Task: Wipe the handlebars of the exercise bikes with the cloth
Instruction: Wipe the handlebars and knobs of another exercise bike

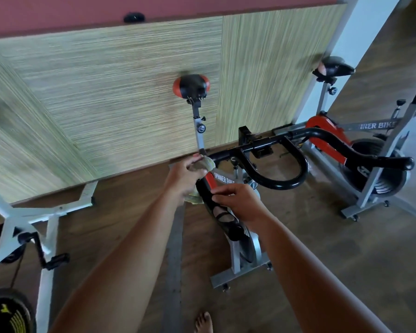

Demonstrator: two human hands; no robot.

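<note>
A grey and red spinner bike stands in front of me with black handlebars (274, 183) that loop in the middle and end in two curved grips. My left hand (184, 176) is closed on a pale yellowish cloth (207, 163), pressing it around the left part of the bar. A bit of the cloth also pokes out below that hand. My right hand (238, 199) pinches the left grip (222, 212) lower down, nearer to me. The right grip (380, 162) stretches off to the right, untouched.
A second grey and red spinner bike (370, 150) stands at the right by a white pillar. A white bike frame (29, 224) with a pedal is at the left. A striped green wall panel (106, 92) runs behind the bikes. My bare foot (203, 322) rests on the wooden floor.
</note>
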